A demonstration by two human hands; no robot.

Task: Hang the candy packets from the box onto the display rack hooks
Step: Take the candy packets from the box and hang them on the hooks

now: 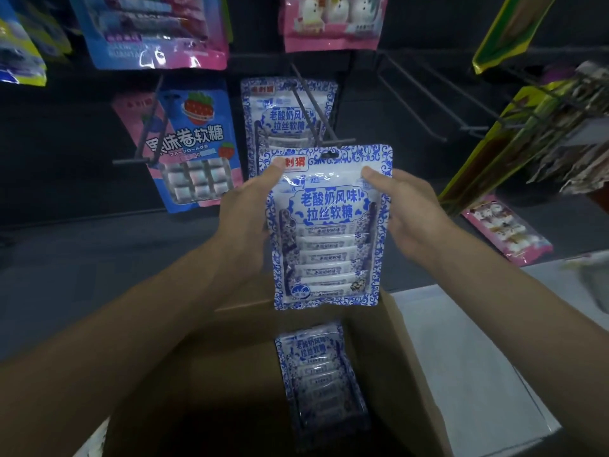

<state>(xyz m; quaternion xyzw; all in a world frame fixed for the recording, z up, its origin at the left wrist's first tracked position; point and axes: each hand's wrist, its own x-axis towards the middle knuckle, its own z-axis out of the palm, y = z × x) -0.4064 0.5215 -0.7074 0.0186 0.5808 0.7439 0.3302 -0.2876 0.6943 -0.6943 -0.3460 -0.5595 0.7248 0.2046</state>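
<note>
Nearest the camera stood an open cardboard box (405, 357), and in it lay more blue-and-white candy packets (321, 374), stacked face up with their long axes pointing away from the person.

Above the box's far edge both hands held one candy packet (329, 232) upright, long axis vertical, printed face toward the camera. The left hand (244, 219) pinched its upper left edge, thumb on the front over part of a red brand label of which "刺猬" could be read. The right hand (412, 212) pinched the upper right edge the same way, its fingers hidden behind the film. The packet read "老酸奶风味! 拉丝软糖".

The hang hole (330, 155) sat at top centre, between the two thumbs and equally near each. It lay just below and in front of the cross-tipped end of a display hook (313, 107), whose rod ran up and back to the rack. In my judgement the hole had to rise slightly and then slide along that rod.

Matching hung packets (263, 107) already sat farther back on the hook. To their left hung a strawberry packet (194, 143) marked "果味卷软糖"; to the right stood bare hooks (421, 90).
</note>
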